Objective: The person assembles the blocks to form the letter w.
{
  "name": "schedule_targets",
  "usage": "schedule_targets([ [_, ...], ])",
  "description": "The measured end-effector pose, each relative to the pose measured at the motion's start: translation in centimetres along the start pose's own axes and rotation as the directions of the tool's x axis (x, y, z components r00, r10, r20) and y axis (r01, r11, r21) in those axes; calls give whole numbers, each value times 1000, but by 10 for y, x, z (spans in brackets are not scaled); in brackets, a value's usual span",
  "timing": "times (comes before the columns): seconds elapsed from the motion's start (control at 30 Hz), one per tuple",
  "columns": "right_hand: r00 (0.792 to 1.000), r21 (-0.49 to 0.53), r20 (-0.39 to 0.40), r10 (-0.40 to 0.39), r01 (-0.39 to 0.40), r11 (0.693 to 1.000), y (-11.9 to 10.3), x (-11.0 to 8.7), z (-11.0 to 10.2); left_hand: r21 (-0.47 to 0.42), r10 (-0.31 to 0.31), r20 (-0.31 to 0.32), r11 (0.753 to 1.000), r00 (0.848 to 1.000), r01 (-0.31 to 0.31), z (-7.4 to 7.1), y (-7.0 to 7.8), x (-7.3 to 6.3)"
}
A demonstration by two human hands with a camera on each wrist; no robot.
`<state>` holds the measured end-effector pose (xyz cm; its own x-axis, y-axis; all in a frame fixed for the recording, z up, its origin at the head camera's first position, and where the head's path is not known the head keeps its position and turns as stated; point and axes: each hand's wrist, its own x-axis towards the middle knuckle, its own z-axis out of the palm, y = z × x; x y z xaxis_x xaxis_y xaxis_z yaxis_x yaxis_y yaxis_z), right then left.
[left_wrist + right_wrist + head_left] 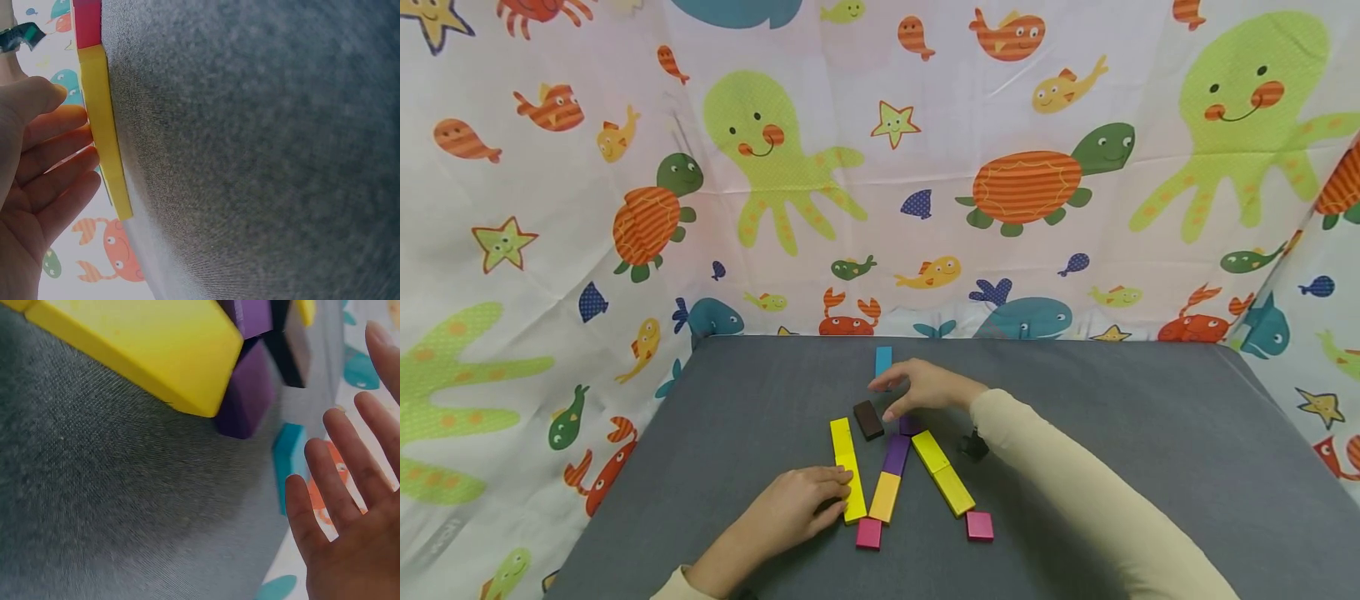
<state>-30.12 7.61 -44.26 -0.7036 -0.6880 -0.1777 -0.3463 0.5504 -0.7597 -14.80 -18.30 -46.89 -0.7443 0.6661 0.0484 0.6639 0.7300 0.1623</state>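
My left hand (801,504) lies beside the left row of yellow blocks (843,435), its fairly straight fingertips at the row's side; the left wrist view shows them along a yellow block (103,125). Over the far part of the layout my right hand (934,387) is raised, fingers spread and palm holding nothing. Close to its thumb lies a dark brown block (868,420). Just beyond the fingers is a blue block (883,358). A purple block (896,456) meets a light orange block (884,497) in the middle; another purple block (247,394) is partly hidden under the right hand.
A second yellow row (943,473) slants on the right, with a pink block (980,527) at its near end. Another pink block (868,533) touches the left side's near end. Everything lies on a grey table (760,392), walled by a sea-animal curtain (880,183).
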Motion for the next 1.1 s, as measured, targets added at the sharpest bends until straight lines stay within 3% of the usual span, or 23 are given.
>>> schedule_targets([
  [0.13,999,-7,2,37,-37,999,7,12,6,3,5,-11,1000,1000,-5,1,0,-1],
  [0.37,999,-47,-11,31,-32,998,13,21,13,-1,-8,3,1000,1000,8,1,0,0],
  [0.6,999,-97,-18,33,-35,995,14,25,20,-7,-5,-6,1000,1000,5,2,-1,-1],
  [1.1,998,-87,-48,28,-33,996,15,26,21,-4,-18,3,1000,1000,18,3,-1,0],
])
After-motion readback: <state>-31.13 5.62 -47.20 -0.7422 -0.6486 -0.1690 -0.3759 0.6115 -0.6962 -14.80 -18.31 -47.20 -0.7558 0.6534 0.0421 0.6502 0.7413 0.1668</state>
